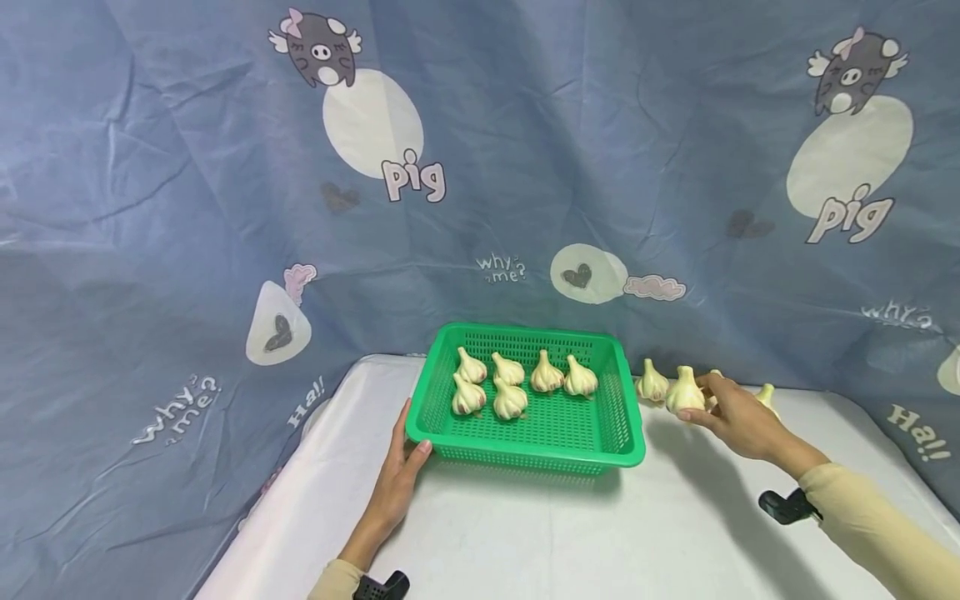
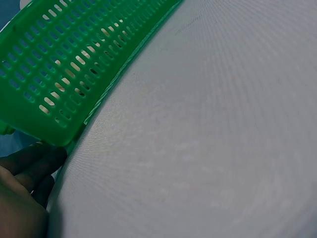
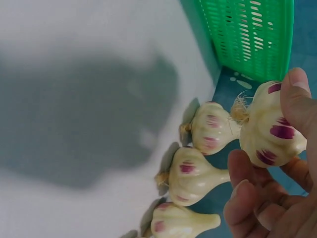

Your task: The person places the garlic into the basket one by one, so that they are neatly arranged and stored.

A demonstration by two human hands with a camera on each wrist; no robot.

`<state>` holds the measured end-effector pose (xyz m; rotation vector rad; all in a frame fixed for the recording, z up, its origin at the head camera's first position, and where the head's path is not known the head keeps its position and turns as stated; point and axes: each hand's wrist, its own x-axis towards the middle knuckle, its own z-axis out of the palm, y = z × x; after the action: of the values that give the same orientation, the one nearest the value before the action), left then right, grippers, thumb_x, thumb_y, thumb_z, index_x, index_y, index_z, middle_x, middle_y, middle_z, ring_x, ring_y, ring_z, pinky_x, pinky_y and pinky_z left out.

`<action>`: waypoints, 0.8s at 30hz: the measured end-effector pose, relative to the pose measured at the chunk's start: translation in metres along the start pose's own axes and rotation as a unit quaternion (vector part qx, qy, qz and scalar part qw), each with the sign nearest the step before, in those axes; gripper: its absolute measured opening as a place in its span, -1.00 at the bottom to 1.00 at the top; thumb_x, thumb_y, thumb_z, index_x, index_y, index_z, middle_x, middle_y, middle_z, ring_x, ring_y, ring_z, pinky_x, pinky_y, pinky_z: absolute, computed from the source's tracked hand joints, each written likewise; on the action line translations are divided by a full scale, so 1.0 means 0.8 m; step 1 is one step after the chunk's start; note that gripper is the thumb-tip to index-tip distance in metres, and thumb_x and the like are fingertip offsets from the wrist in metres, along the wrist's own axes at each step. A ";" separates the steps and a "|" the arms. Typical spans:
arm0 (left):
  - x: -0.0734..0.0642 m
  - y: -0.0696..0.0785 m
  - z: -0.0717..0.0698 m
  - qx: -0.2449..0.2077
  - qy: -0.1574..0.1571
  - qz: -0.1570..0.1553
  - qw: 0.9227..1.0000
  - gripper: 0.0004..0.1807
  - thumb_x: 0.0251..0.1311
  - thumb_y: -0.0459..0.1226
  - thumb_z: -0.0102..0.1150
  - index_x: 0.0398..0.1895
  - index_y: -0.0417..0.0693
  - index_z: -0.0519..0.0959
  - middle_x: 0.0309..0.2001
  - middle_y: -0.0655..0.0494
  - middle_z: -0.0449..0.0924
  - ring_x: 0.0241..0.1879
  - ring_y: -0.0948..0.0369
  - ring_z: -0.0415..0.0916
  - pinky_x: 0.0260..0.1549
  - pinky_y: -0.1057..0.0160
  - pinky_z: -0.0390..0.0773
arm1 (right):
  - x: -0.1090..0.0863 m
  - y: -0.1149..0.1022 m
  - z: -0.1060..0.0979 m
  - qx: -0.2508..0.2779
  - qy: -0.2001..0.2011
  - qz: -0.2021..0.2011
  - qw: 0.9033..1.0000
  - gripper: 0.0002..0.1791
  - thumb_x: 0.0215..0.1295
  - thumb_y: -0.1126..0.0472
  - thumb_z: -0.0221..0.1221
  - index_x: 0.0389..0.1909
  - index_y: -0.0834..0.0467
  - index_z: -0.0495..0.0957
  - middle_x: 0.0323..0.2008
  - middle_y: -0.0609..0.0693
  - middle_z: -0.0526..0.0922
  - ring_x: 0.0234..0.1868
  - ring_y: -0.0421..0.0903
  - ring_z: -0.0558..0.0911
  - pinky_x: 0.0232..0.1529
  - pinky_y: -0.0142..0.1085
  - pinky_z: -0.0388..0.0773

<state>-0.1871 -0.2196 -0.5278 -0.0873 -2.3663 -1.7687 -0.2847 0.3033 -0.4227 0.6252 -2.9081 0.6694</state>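
My right hand (image 1: 744,421) has a garlic bulb (image 1: 684,395) pinched between thumb and fingers around its round body, just to the right of the green basket (image 1: 525,451), and it looks clear of the desk (image 1: 510,533). For this hold, I'd judge light, even pressure on the widest part best: the smooth skin could slip if I squeezed only near the neck, and the root tuft gives little purchase. The waiting bulbs (image 1: 652,383) sit close together beside and behind my fingers, so a straight lift with knuckles high should avoid knocking a neighbour over. My left hand lies at the basket's near left corner (image 1: 397,479), fairly straight fingers along the outside and thumb by the front rim; that light touch should be enough to steady it without tipping it. Inside the basket I count 6 bulbs (image 1: 547,377), necks up: 4 in a row towards the back and 2 in front of them at the left, with bare slotted floor at the front right. Outside it, at least 3 more stand by the cloth (image 1: 600,200), partly hidden by my right hand from above.
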 end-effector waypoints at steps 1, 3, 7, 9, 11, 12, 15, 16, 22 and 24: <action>0.000 0.000 0.000 0.001 -0.001 0.000 1.000 -0.21 0.64 -0.07 -0.06 0.77 0.33 -0.16 0.76 -0.02 -0.20 0.73 -0.17 -0.29 0.56 -0.49 -0.23 | 0.001 -0.001 0.000 0.004 0.003 0.000 1.000 -0.46 0.42 0.00 0.38 0.15 0.32 0.51 -0.09 0.22 0.71 -0.28 -0.10 0.68 -0.30 -0.22 0.58; 0.000 0.001 0.000 0.000 -0.001 0.000 1.000 -0.21 0.64 -0.07 -0.07 0.77 0.32 -0.16 0.76 -0.02 -0.20 0.73 -0.17 -0.29 0.56 -0.49 -0.24 | 0.002 -0.003 -0.001 0.011 0.010 -0.001 1.000 -0.46 0.42 0.01 0.39 0.17 0.32 0.51 -0.08 0.22 0.71 -0.28 -0.09 0.68 -0.32 -0.25 0.58; 0.000 0.002 0.001 0.005 -0.002 -0.003 1.000 -0.22 0.65 -0.06 -0.08 0.77 0.33 -0.17 0.76 -0.02 -0.20 0.73 -0.18 -0.29 0.55 -0.50 -0.24 | 0.007 -0.007 -0.003 0.017 0.025 0.000 1.000 -0.44 0.40 0.00 0.41 0.19 0.31 0.52 -0.09 0.16 0.70 -0.26 -0.09 0.66 -0.33 -0.31 0.54; 0.000 0.002 0.001 0.006 -0.002 -0.002 1.000 -0.22 0.65 -0.06 -0.08 0.77 0.34 -0.17 0.76 -0.02 -0.20 0.73 -0.18 -0.29 0.56 -0.50 -0.24 | 0.010 -0.009 -0.004 0.021 0.034 -0.001 0.999 -0.44 0.38 0.00 0.42 0.19 0.30 0.53 -0.10 0.12 0.69 -0.25 -0.12 0.63 -0.32 -0.33 0.53; 0.000 0.002 0.001 0.004 -0.003 -0.001 1.000 -0.22 0.65 -0.06 -0.08 0.77 0.33 -0.17 0.76 -0.01 -0.20 0.73 -0.17 -0.29 0.56 -0.49 -0.24 | 0.014 -0.012 -0.004 0.024 0.048 -0.009 0.999 -0.43 0.36 0.01 0.44 0.18 0.30 0.53 -0.12 0.10 0.69 -0.25 -0.16 0.61 -0.32 -0.35 0.51; 0.000 0.002 0.001 0.002 -0.003 0.000 1.000 -0.22 0.65 -0.06 -0.08 0.77 0.32 -0.17 0.76 0.00 -0.20 0.73 -0.16 -0.30 0.56 -0.49 -0.24 | 0.015 -0.014 -0.004 0.025 0.056 -0.012 0.998 -0.43 0.35 0.02 0.45 0.18 0.30 0.54 -0.13 0.09 0.69 -0.25 -0.18 0.60 -0.33 -0.36 0.51; 0.000 0.002 0.001 0.000 -0.003 0.000 1.000 -0.22 0.65 -0.07 -0.08 0.77 0.28 -0.17 0.76 0.00 -0.21 0.73 -0.17 -0.30 0.56 -0.50 -0.24 | 0.021 -0.020 -0.005 0.023 0.085 -0.027 0.996 -0.45 0.31 0.07 0.48 0.16 0.29 0.54 -0.20 0.06 0.67 -0.28 -0.21 0.58 -0.36 -0.37 0.49; 0.001 0.002 0.001 -0.001 -0.003 0.000 1.000 -0.21 0.65 -0.07 -0.08 0.77 0.27 -0.16 0.76 -0.01 -0.20 0.73 -0.17 -0.30 0.55 -0.50 -0.24 | 0.024 -0.022 -0.006 0.020 0.092 -0.029 0.995 -0.44 0.31 0.07 0.49 0.16 0.28 0.54 -0.22 0.05 0.67 -0.29 -0.22 0.58 -0.37 -0.37 0.48; 0.001 0.001 0.001 -0.002 -0.003 0.001 1.000 -0.21 0.64 -0.06 -0.07 0.77 0.25 -0.15 0.76 0.00 -0.20 0.73 -0.17 -0.29 0.55 -0.50 -0.24 | 0.041 -0.045 -0.013 0.033 0.069 -0.007 0.997 -0.39 0.35 -0.02 0.46 0.24 0.24 0.52 -0.18 0.09 0.71 -0.23 -0.09 0.66 -0.36 -0.27 0.49; 0.002 0.001 0.001 -0.006 -0.002 0.001 1.000 -0.21 0.64 -0.06 -0.07 0.77 0.27 -0.15 0.76 0.00 -0.20 0.73 -0.17 -0.30 0.55 -0.50 -0.24 | 0.047 -0.054 -0.013 0.040 0.059 -0.005 0.997 -0.38 0.35 -0.04 0.45 0.25 0.22 0.52 -0.16 0.10 0.73 -0.19 -0.03 0.68 -0.35 -0.24 0.48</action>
<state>-0.1882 -0.2185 -0.5267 -0.0947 -2.3589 -1.7837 -0.3016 0.2587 -0.3891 0.5855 -2.7803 0.7952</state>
